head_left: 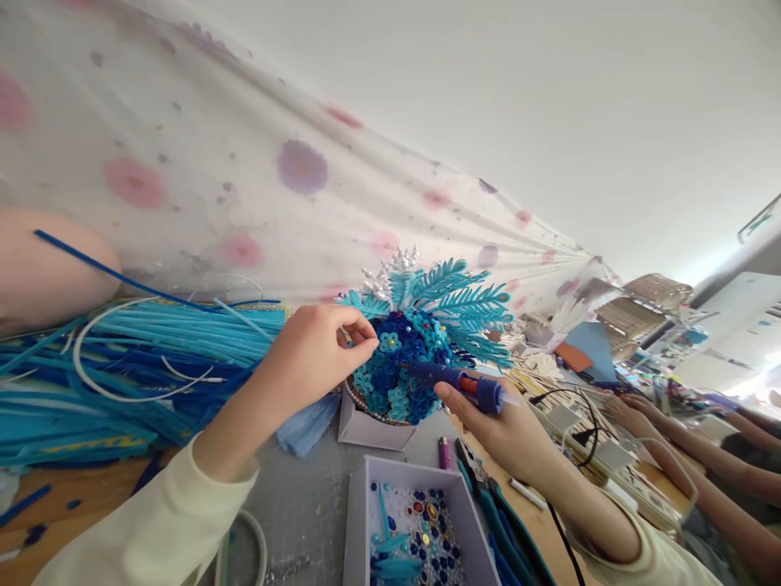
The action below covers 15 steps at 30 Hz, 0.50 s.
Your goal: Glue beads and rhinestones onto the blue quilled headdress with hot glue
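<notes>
A headpiece-like ornament (403, 366) covered in blue and turquoise pipe-cleaner flowers stands on a pale box (373, 430). Turquoise feathery fronds (467, 297) and white beaded sprigs (390, 273) rise from its top. At its left side my left hand (314, 346) has thumb and forefinger pinched together by a light-blue flower; whatever lies between the fingertips is too small to make out. My right hand (512, 431) grips a dark blue glue gun (451, 381), its nozzle pointing left at the flowers, close to or touching them.
In front is an open white box (354, 521) of beads, gems and turquoise pieces. Pliers (494, 505) lie beside it. Bundles of blue pipe cleaners (183, 334) spread at left. At right are a power strip (647, 496) with cables and other people's arms (665, 439).
</notes>
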Tool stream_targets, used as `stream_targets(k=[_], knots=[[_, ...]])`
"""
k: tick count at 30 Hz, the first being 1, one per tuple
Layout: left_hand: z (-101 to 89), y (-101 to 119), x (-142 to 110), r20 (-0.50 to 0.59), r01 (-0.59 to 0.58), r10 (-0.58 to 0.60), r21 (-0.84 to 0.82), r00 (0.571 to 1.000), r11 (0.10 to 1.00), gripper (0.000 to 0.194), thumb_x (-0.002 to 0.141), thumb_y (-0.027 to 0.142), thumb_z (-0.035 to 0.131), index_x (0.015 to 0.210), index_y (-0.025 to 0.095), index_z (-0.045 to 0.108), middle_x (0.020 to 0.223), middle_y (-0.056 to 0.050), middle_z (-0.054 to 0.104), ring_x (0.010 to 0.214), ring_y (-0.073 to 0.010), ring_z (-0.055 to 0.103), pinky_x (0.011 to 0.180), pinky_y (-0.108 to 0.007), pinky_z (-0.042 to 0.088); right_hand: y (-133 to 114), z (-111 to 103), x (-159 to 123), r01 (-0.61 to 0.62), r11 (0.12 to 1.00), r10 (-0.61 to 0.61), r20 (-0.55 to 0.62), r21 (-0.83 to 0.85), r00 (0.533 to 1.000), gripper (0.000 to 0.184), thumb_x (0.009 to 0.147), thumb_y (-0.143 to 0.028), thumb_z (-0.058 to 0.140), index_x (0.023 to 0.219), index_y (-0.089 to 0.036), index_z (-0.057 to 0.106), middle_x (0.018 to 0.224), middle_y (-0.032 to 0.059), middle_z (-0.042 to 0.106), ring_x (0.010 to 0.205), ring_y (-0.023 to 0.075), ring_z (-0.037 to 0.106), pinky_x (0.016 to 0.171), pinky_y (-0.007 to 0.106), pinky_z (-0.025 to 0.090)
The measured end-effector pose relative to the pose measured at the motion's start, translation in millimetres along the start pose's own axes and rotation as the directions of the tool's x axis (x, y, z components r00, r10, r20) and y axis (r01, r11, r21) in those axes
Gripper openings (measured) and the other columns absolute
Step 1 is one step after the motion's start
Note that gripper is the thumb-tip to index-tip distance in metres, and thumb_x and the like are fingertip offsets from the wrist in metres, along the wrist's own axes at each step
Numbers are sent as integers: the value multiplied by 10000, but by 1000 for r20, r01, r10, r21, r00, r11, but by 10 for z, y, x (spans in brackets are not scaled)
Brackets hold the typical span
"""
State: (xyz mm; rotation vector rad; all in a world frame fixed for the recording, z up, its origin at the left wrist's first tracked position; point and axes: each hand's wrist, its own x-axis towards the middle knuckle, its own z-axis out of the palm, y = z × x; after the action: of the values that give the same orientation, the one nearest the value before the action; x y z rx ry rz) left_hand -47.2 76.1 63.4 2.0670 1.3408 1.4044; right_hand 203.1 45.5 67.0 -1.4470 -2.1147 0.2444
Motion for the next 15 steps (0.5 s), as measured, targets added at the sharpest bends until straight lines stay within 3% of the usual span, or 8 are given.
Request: stream_targets(k=[5,15], knots=[[-11,10,-4,21,13,-13,-6,1000,1000,137,790,286,652,732,222,758,703,-6,753,632,-180,665,606,-275,477,-18,-48,22,6,998,-8,-27,-61,1000,550,917,-641,526,586,-230,370,528,-45,372,502,117,340,480,276,260],[13,9,-15,44,21,-20,-24,999,999,140,779,305,641,718,226,739,693,-12,759,642,-194,689,582,-278,486,-150,-54,90,6,991,-9,-18,-132,1000,558,911,-666,514,585,-225,412,532,-25,441,513,131,375,505,288,252]])
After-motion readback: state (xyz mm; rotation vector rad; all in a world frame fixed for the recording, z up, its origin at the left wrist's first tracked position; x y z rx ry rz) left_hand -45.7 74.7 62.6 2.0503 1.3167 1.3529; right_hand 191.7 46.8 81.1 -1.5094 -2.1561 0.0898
